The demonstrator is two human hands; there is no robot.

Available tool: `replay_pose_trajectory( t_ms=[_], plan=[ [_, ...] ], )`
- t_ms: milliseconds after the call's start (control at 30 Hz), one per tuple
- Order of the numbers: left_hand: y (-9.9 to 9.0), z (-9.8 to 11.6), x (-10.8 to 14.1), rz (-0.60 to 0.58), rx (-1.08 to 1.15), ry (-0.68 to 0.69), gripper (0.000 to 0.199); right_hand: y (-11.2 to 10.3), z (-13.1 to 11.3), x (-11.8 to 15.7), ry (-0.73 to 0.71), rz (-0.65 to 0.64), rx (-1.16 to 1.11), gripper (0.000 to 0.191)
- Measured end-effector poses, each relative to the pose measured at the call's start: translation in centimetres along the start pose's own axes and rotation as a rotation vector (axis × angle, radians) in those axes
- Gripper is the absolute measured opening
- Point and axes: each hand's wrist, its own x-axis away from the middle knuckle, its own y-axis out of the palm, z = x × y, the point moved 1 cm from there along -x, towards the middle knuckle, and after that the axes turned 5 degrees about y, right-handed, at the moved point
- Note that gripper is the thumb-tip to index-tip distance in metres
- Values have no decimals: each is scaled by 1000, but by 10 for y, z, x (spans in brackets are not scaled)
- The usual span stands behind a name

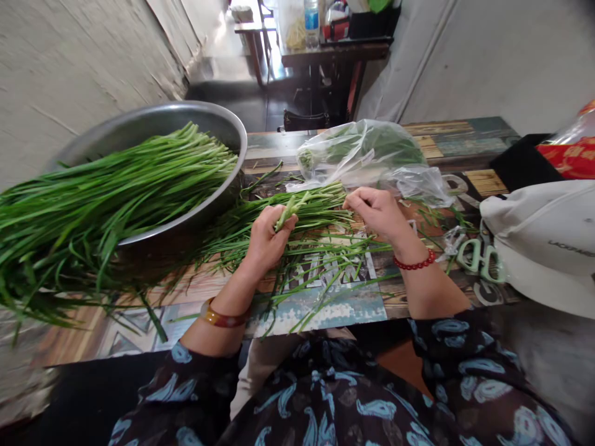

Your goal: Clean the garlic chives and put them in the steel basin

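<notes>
My left hand [271, 237], with an amber bangle at its wrist, is wrapped round a few green stalks [292, 207] whose pale ends stick up past the thumb. To its right, my right hand [375, 212] is closed in a pinch; whatever lies between its fingertips is too small to name. Under and between both hands, loose green stalks [320, 201] are spread over the patterned table [325, 310]. A large metal bowl [241, 148] at the left holds a thick heap of long green leaves [139, 179].
Beyond my hands lies a clear plastic bag [367, 148] of greens. Green-handled scissors [481, 260] and a white cap [548, 241] are at the right, near a black box [525, 162]. Another table [337, 57] with a bottle [312, 23] stands farther back.
</notes>
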Motion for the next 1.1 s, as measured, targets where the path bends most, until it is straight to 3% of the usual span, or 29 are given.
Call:
replay_pose_trajectory(
  t_ms=[167, 367, 567, 800, 1100],
  plan=[
    [1, -10, 2, 40, 122, -53, 41, 1, 2, 3, -90, -156, 274, 13],
    [6, -22, 4, 132, 247, -101, 37, 3, 2, 7, -211, -251, 534, 11],
    [3, -19, 3, 78, 195, -57, 37, 1, -1, 6, -179, -222, 400, 18],
    [4, -22, 3, 85, 221, -47, 38, 2, -7, 11, -290, -392, 548, 9],
    [4, -19, 3, 102, 240, -40, 39, 0, 1, 6, -189, -214, 175, 22]
  ],
)
